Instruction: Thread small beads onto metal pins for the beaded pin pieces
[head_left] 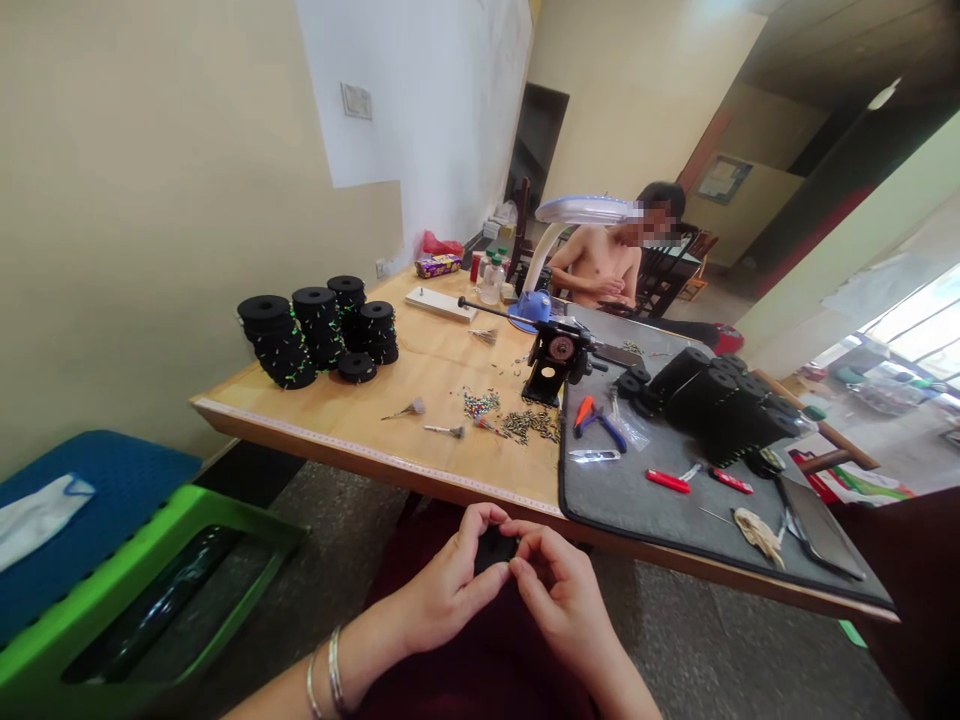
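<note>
My left hand (454, 575) is closed around a black foam spool (493, 550), low in front of the table's near edge. Thumb and index finger of my right hand (559, 580) pinch together at the spool's right rim; whatever they grip is too small to make out. Fingers cover much of the spool. On the table beyond lie a heap of small dark and brass-coloured pieces (529, 425) and a patch of multicoloured beads (480, 402).
Stacked black spools (277, 345) stand at the table's left. A hand-cranked winder (555, 360) and blue-based lamp (531, 308) occupy the middle. Pliers (600, 425), red-handled cutters (667, 481) and black rolls (720, 400) lie on the grey mat (622, 500). A person (604, 265) sits behind.
</note>
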